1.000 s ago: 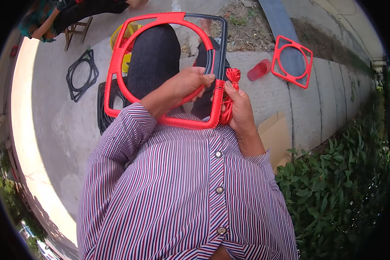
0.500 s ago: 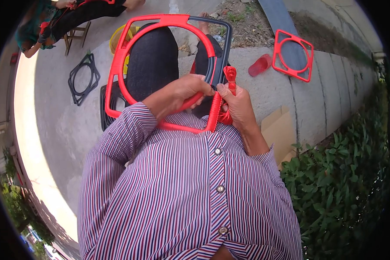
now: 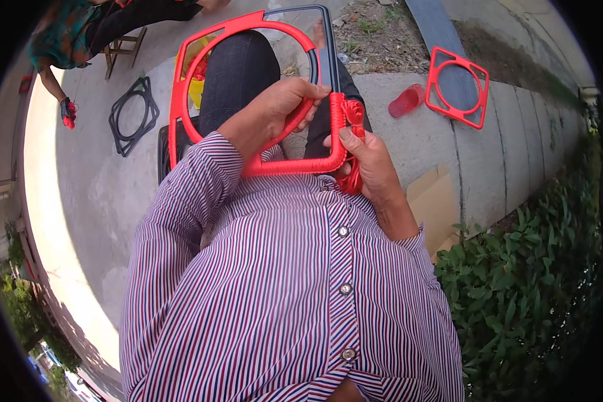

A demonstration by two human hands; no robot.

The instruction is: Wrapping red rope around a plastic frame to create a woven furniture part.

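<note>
A square metal frame with an inner ring [image 3: 181,87] rests on my lap, most of it wrapped in red cord, its far right corner bare black. My left hand [image 3: 275,110] grips the red inner ring near the frame's right side. My right hand [image 3: 372,164] holds a bundle of red cord [image 3: 352,114] against the frame's right bar, thumb pressed on the wrapping. Loops of the cord hang below that hand.
A finished red frame [image 3: 457,86] and a red cup [image 3: 406,102] lie on the concrete at right. A bare black frame [image 3: 132,115] lies at left, a yellow object behind my knee. Another person [image 3: 80,40] sits at top left. Cardboard [image 3: 435,201] and green bushes border the right.
The frame has tilted and shifted slightly on my lap. My right hand has brought the cord bundle up along the right bar, from beside the lower corner to higher on it.
</note>
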